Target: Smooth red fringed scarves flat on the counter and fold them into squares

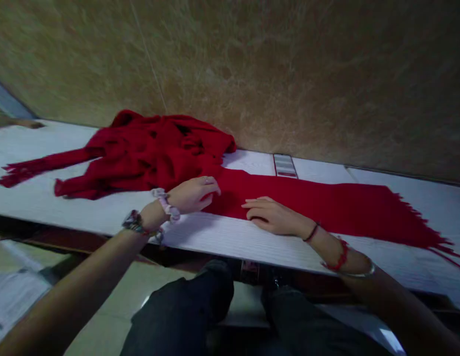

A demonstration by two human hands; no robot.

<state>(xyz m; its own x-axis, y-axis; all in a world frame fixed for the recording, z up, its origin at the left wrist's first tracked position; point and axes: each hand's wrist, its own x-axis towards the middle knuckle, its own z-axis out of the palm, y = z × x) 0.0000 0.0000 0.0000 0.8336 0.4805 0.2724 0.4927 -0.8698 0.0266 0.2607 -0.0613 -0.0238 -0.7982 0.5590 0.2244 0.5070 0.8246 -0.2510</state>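
A red scarf (319, 200) with a fringed end lies flat along the white table, its other part running into a crumpled red heap on the left. My left hand (195, 194) rests where the flat part meets the heap, fingers bent and thumb a little apart, touching the cloth. To its right, my right hand (272, 216) lies on the scarf's near edge with fingers stretched out toward the left hand. Neither hand visibly grips the fabric.
The crumpled red cloth (152, 153) has fringed ends at far left. Behind the scarf, a phone-like flat object (285, 165) lies against the marbled wall (252, 74). A small brown piece (27, 123) sits at the back left. The white table (230, 236) is narrow; my knees are below its near edge.
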